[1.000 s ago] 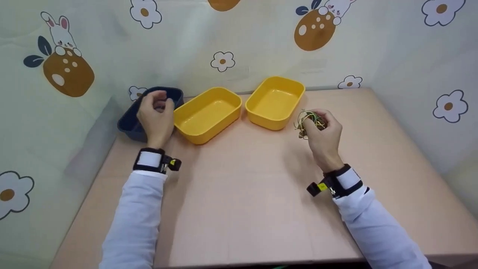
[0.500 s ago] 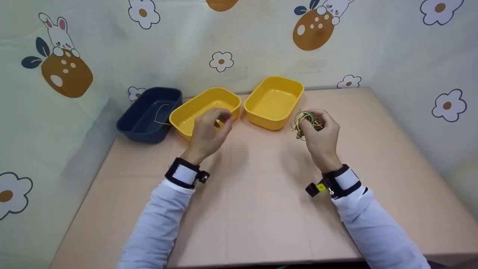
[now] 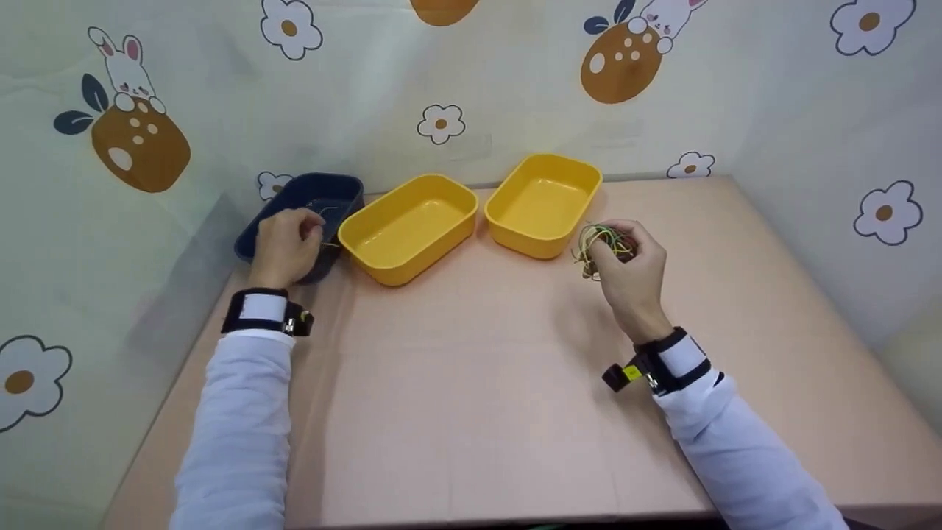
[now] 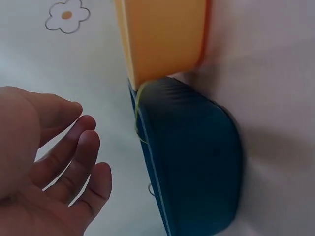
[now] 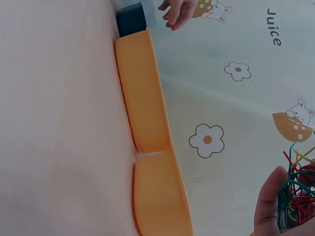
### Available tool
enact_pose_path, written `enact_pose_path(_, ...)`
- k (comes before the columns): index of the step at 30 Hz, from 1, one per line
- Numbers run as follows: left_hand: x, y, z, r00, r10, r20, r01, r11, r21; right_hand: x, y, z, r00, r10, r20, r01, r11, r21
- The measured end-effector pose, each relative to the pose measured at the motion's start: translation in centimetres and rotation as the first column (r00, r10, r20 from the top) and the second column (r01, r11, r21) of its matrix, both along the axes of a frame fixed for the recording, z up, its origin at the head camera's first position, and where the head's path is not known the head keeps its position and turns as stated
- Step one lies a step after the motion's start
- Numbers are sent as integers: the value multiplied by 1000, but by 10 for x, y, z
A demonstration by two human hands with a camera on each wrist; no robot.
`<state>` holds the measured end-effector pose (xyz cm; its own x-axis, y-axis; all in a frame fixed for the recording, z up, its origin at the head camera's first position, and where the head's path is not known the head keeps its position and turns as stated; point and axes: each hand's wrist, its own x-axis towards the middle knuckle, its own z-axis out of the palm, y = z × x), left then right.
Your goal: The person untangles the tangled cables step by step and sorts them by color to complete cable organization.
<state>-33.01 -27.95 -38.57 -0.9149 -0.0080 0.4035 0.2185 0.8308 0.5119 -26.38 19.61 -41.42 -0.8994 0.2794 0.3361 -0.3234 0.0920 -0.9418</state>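
My left hand (image 3: 283,246) hovers over the dark blue bin (image 3: 324,190). In the left wrist view its fingers (image 4: 86,147) are loosely bent, apart from the thumb, with nothing between them. A thin yellow-green wire (image 4: 137,110) hangs over the blue bin's rim, beside the neighbouring yellow bin. On the other side, my right hand (image 3: 636,276) grips a tangled bundle of thin wires (image 3: 600,246) above the table, right of the far yellow bin. Green, red and yellow strands (image 5: 298,196) show in the right wrist view.
Two yellow bins, the middle one (image 3: 412,269) and the right one (image 3: 526,244), stand in a row with the blue bin along the back wall. A pale cloth (image 3: 471,412) covers the table. Patterned sheets hang behind and at both sides.
My left hand went right from the blue bin to above the middle yellow bin, then came back left over the blue bin. The right hand has stayed nearly still with its wires.
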Motion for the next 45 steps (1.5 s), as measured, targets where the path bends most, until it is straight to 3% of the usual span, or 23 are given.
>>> enact_pose_path(6, -7, -15, -11, 985, -15, 172, 33, 994, -104, 0, 0, -2, 1000, -6, -5, 6, 1000, -7)
enact_pose_path(10, -10, -19, -12, 975, -17, 221, 45, 992, -121, 0, 0, -1, 1000, -6, -1, 6, 1000, 0)
enact_pose_path(13, -10, -23, -10, 979, -14, 201, 39, 992, -119, 0, 0, -1, 1000, -4, 0, 4, 1000, -5)
enact_pose_path(19, -10, -35, -9, 991, 63, 115, -54, 995, -79, -1, 0, -1, 1000, -5, 4, 5, 1000, -4)
enact_pose_path(26, -8, -44, -12, 985, 93, 144, -76, 991, -114, -2, 0, -2, 1000, 7, 11, -6, 1000, -13)
enact_pose_path(28, -7, -40, -12, 989, 88, 116, -74, 990, -119, -1, 0, -2, 1000, 11, 14, -11, 1000, -10)
enact_pose_path(31, -7, -26, -8, 998, 70, 9, -69, 994, -82, -1, 0, -2, 1000, 17, 16, -17, 1000, 1)
enact_pose_path(34, -6, 2, -4, 994, 34, -104, -36, 999, -12, -1, -1, -2, 1000, 20, 15, -20, 1000, 11)
enact_pose_path(39, 4, 70, 3, 975, -105, -194, 124, 988, 87, 0, -3, -2, 1000, 30, 7, -30, 999, 34)
enact_pose_path(42, 18, 117, 6, 947, -242, -209, 269, 957, 111, 1, -4, -2, 999, 35, -19, -34, 998, 50)
enact_pose_path(45, 37, 160, 10, 901, -388, -195, 419, 896, 149, 1, -6, -1, 998, 21, -57, -17, 996, 85)
